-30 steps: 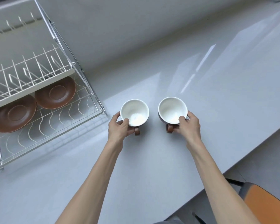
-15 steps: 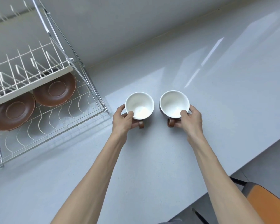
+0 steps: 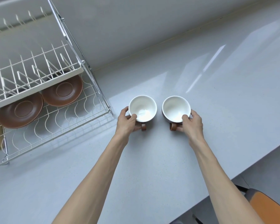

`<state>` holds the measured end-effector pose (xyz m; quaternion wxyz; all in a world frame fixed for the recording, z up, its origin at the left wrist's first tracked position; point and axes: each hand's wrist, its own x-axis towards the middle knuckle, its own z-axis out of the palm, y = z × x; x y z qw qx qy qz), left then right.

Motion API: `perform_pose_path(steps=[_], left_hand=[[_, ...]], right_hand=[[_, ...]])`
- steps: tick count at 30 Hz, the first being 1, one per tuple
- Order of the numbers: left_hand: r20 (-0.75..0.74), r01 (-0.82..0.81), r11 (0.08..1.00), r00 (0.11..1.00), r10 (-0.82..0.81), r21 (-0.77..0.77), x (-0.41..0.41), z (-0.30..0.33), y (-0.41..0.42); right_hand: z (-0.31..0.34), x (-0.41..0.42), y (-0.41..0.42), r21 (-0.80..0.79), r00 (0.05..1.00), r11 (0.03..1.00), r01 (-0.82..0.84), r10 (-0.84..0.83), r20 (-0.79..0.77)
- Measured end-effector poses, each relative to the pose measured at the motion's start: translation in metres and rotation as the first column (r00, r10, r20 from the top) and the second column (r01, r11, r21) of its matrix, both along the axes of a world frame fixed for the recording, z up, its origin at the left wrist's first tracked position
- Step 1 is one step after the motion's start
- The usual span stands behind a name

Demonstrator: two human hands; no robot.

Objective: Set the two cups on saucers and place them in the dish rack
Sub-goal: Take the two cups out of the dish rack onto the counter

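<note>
Two cups, white inside and brown outside with brown handles, stand upright side by side on the grey counter. My left hand grips the left cup at its near rim, thumb inside. My right hand holds the right cup the same way. Two brown saucers lie flat on the lower shelf of the white wire dish rack at the left.
The rack's upper shelf of upright prongs overhangs the saucers' far halves. A metal frame post slants along the rack's right side. The counter edge runs diagonally at right, with an orange chair seat below it.
Both cups, held in my hands, have shifted slightly away from me and a little toward the rack; the view has tilted, showing more of the rack.
</note>
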<state>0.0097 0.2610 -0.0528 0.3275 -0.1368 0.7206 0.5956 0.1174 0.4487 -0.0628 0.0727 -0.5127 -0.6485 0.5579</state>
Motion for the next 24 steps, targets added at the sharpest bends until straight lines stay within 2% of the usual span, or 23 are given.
perform_pose_path(steps=[6,8,11,14,16,19,22,24], left_hand=[[-0.034,0.096,0.993,0.995,-0.099,-0.064,0.004,0.008,-0.018],[-0.074,0.103,0.991,0.991,-0.11,-0.084,0.006,0.014,-0.029],[-0.128,0.139,0.981,0.979,-0.157,-0.134,0.006,0.025,-0.049],[-0.161,0.264,0.931,0.937,-0.309,-0.25,0.004,0.039,-0.072],[-0.17,0.366,0.858,0.878,-0.447,-0.361,0.004,0.051,-0.089],[-0.183,0.463,0.692,0.743,-0.644,-0.554,0.005,0.07,-0.113],[-0.106,0.495,0.474,0.602,-0.792,-0.729,0.006,0.087,-0.132],[-0.055,0.461,0.356,0.548,-0.835,-0.813,0.008,0.094,-0.146]], right_hand=[[0.009,0.007,0.004,0.006,0.994,0.995,-0.097,0.096,0.056],[0.018,0.009,0.002,0.103,0.976,0.979,-0.176,0.16,0.151],[0.033,0.013,-0.002,0.36,0.875,0.842,-0.401,0.236,0.423],[0.053,0.01,-0.014,0.471,0.786,0.673,-0.57,0.281,0.551],[0.066,0.005,-0.024,0.503,0.754,0.593,-0.628,0.305,0.581],[0.083,-0.003,-0.041,0.496,0.689,0.492,-0.715,0.379,0.618],[0.093,-0.011,-0.062,0.466,0.596,0.373,-0.803,0.471,0.65],[0.098,-0.015,-0.081,0.469,0.549,0.29,-0.834,0.518,0.656]])
